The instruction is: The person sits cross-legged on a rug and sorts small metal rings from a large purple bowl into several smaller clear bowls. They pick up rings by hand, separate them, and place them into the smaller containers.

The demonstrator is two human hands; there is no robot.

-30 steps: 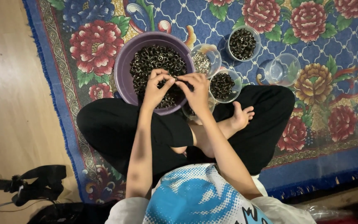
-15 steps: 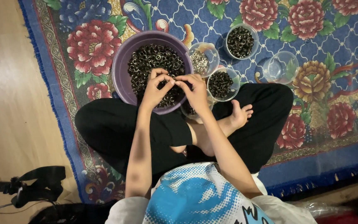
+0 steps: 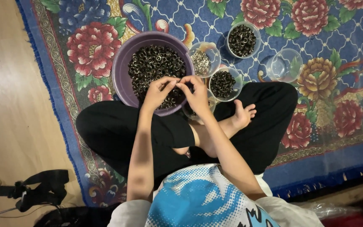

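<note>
Since half a second ago little has changed: the left hand [image 3: 158, 90] and right hand [image 3: 196, 94] still meet fingertip to fingertip over the near rim of the purple bowl [image 3: 122, 73], pinching something too small to make out, most likely one of the dark metal rings [image 3: 152, 63] that fill it. Just right of the bowl stand three clear cups [image 3: 225, 84] holding rings and, farther right, an empty cup [image 3: 284, 65], all on the flowered rug [image 3: 337, 105]. The right hand hides another cup at the bowl's edge, and a bare foot [image 3: 242, 115] rests just below the cups.
</note>
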